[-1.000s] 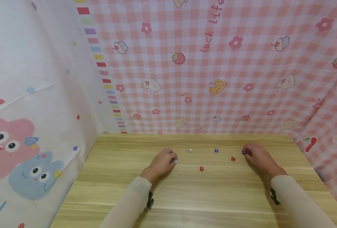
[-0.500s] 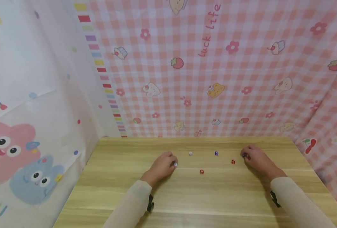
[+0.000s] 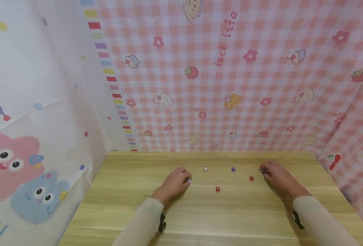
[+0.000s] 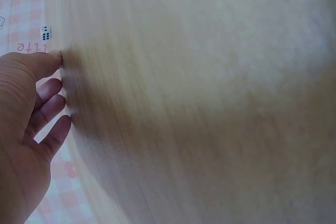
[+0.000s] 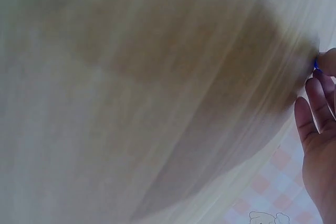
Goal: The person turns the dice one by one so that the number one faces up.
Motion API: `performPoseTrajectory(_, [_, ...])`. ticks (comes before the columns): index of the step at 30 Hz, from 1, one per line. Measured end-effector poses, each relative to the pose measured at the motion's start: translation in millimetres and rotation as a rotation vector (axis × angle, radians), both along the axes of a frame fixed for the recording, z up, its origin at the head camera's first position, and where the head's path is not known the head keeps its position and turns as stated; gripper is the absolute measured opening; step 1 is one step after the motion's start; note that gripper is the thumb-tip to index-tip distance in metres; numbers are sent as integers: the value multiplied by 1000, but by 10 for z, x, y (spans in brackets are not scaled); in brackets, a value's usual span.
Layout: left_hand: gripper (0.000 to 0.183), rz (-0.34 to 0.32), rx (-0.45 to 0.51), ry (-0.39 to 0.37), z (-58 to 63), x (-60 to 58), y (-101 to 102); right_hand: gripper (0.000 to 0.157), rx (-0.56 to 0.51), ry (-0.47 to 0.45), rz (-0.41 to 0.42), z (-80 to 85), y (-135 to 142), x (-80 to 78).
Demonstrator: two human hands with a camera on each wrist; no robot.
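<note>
In the head view my left hand [image 3: 174, 182] rests low over the table, its thumb and fingertips pinching a white die [image 3: 189, 180]. That die is hidden in the left wrist view. My right hand [image 3: 279, 177] pinches a dark blue die [image 3: 264, 171] at the right; a sliver of the blue die [image 5: 316, 65] shows by the fingertips in the right wrist view. Between the hands lie a white die [image 3: 205, 169], a blue die [image 3: 233, 169], a red die [image 3: 217, 189] and another red die [image 3: 251, 178], all apart from each other.
A wood-grain table [image 3: 224, 218] runs back to a pink checked cloth [image 3: 212, 89] hanging behind it. A white cloth with cartoon figures [image 3: 46, 119] hangs at the left, and more printed cloth [image 3: 353, 147] at the right. Dark bands show at both sleeves.
The head view has tilted up, so the whole scene sits lower. My right hand's fingers have moved over the dark blue die and cover more of it. The left hand and the loose dice stay in place.
</note>
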State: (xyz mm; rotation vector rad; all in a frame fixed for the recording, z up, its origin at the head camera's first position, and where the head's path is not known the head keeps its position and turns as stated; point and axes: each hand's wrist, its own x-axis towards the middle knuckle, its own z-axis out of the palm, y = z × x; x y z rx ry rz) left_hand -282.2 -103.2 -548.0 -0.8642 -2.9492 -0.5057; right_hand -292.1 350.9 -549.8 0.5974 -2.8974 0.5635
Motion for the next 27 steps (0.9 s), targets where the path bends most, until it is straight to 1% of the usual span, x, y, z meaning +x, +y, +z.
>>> performPoseTrajectory(4, [5, -13, -4, 1, -20, 25, 4, 16, -20, -32, -13, -17, -2, 51])
performPoseTrajectory(7, [5, -18, -11, -5, -22, 41, 13, 15, -21, -39, -17, -39, 2, 82])
performPoseTrajectory(13, [5, -14, -20, 4, -31, 41, 19, 12, -13, 15, -10, -61, 8, 96])
performPoseTrajectory(21, [5, 0, -15, 16, -24, 27, 3, 13, -23, 72, 2, -56, -5, 47])
performPoseTrajectory(27, [4, 4, -21, 28, -4, 2, 0, 12, -6, 76, 6, -25, 5, 19])
